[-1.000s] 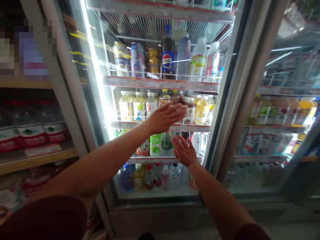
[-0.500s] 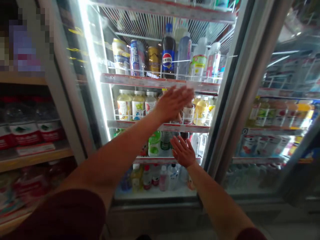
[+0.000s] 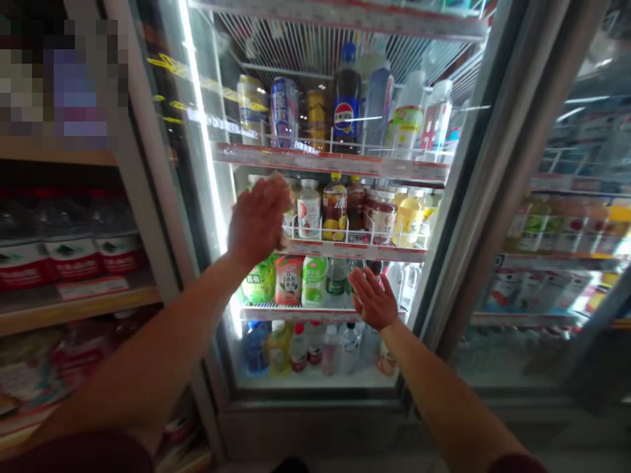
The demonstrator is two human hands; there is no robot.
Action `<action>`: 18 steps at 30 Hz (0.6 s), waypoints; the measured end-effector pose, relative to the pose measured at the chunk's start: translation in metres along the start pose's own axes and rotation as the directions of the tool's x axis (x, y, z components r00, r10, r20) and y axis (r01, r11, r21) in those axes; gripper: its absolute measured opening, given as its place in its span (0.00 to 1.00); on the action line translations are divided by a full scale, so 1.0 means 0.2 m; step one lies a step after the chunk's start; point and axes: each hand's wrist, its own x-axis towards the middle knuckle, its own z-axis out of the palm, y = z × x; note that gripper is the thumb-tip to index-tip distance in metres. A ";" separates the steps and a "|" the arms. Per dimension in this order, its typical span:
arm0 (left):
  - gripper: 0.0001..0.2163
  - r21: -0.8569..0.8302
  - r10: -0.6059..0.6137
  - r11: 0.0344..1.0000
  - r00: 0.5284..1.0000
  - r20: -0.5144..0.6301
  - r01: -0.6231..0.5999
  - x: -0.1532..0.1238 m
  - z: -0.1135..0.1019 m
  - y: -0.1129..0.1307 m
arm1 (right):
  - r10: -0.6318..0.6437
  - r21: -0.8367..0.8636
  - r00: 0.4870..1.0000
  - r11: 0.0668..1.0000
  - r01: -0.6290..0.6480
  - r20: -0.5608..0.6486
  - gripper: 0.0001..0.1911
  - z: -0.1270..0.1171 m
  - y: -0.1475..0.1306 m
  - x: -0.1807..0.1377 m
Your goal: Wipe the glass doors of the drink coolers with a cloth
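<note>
My left hand (image 3: 261, 220) is raised flat in front of the left part of the lit drinks fridge, its palm toward the glass door (image 3: 172, 164). It is slightly blurred and hides some bottles on the middle shelf; whether it touches the glass I cannot tell. Lower and to the right, my right hand (image 3: 373, 299) is open with fingers stretched out, before the shelf below. Neither hand shows anything held. Behind the glass near my left hand stand a white-capped bottle (image 3: 309, 209) and a yellow-capped dark bottle (image 3: 335, 207).
On the upper shelf are several cans and a cola bottle (image 3: 346, 102). Green and red drink packs (image 3: 288, 279) stand below. A metal door frame (image 3: 486, 177) runs along the right, beside another fridge. At the left, a wooden shelf (image 3: 93, 303) carries red-labelled bottles (image 3: 71, 253).
My left hand has swept left across the fridge front, uncovering the bottles at the middle. The right hand keeps nearly its place, while the view has shifted slightly left.
</note>
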 end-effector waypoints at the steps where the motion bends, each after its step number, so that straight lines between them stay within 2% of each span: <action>1: 0.26 0.032 -0.135 0.990 0.988 -0.078 0.137 -0.02 -0.02 -0.05 | -0.001 -0.001 1.000 1.000 0.001 -0.003 0.34 0.00 0.00 0.00; 2: 0.27 0.051 -0.237 0.968 0.961 -0.143 0.246 -0.06 -0.03 -0.08 | -0.003 -0.005 1.000 1.000 0.003 -0.009 0.35 0.00 0.00 0.00; 3: 0.28 0.063 -0.288 0.951 0.941 -0.179 0.303 -0.13 -0.02 -0.08 | -0.005 -0.009 1.000 1.000 0.005 -0.013 0.35 -0.01 0.00 0.00; 4: 0.28 0.072 -0.284 0.951 0.943 -0.173 0.300 -0.22 0.00 -0.07 | -0.007 -0.014 1.000 1.000 0.007 -0.013 0.35 -0.01 -0.01 0.00; 5: 0.28 0.076 -0.232 0.967 0.964 -0.127 0.242 -0.31 0.02 -0.06 | -0.008 -0.015 1.000 1.000 0.007 -0.011 0.35 -0.01 -0.01 0.00; 6: 0.27 0.069 -0.119 0.990 0.992 -0.034 0.121 -0.40 0.05 -0.05 | -0.007 -0.016 1.000 1.000 0.007 -0.006 0.35 -0.01 -0.01 0.00; 7: 0.26 0.036 0.023 0.999 0.997 0.071 -0.026 -0.48 0.07 -0.04 | -0.005 -0.016 1.000 1.000 0.005 0.000 0.35 -0.01 -0.01 0.00; 8: 0.26 -0.001 0.150 0.988 0.977 0.151 -0.152 -0.53 0.08 -0.06 | -0.005 -0.017 1.000 1.000 0.005 0.003 0.35 -0.01 -0.01 0.00; 9: 0.25 -0.023 0.216 0.976 0.958 0.189 -0.216 -0.55 0.08 -0.08 | -0.005 -0.021 1.000 1.000 0.005 0.000 0.35 -0.01 -0.01 0.00; 10: 0.25 -0.012 0.202 0.979 0.963 0.177 -0.203 -0.55 0.06 -0.12 | -0.006 -0.027 1.000 1.000 0.006 -0.008 0.35 -0.01 -0.01 0.00; 12: 0.25 0.066 -0.013 0.998 0.999 0.036 0.011 -0.48 0.02 -0.21 | -0.011 -0.032 1.000 0.999 0.010 -0.023 0.35 -0.01 0.00 0.00; 14: 0.27 0.089 -0.263 0.957 0.956 -0.130 0.275 -0.40 -0.02 -0.26 | -0.009 -0.018 1.000 1.000 0.008 -0.026 0.35 -0.01 -0.01 0.00; 15: 0.28 0.076 -0.320 0.939 0.933 -0.164 0.335 -0.38 -0.02 -0.25 | 0.002 -0.005 1.000 1.000 -0.002 -0.029 0.35 0.00 -0.02 0.00; 16: 0.28 0.058 -0.329 0.938 0.931 -0.159 0.341 -0.38 -0.01 -0.21 | 0.024 0.011 0.999 1.000 -0.024 -0.036 0.34 0.00 -0.05 0.00; 18: 0.28 0.017 -0.234 0.972 0.970 -0.060 0.236 -0.44 0.06 -0.07 | 0.108 0.045 0.993 0.993 -0.106 -0.056 0.34 0.00 -0.11 0.02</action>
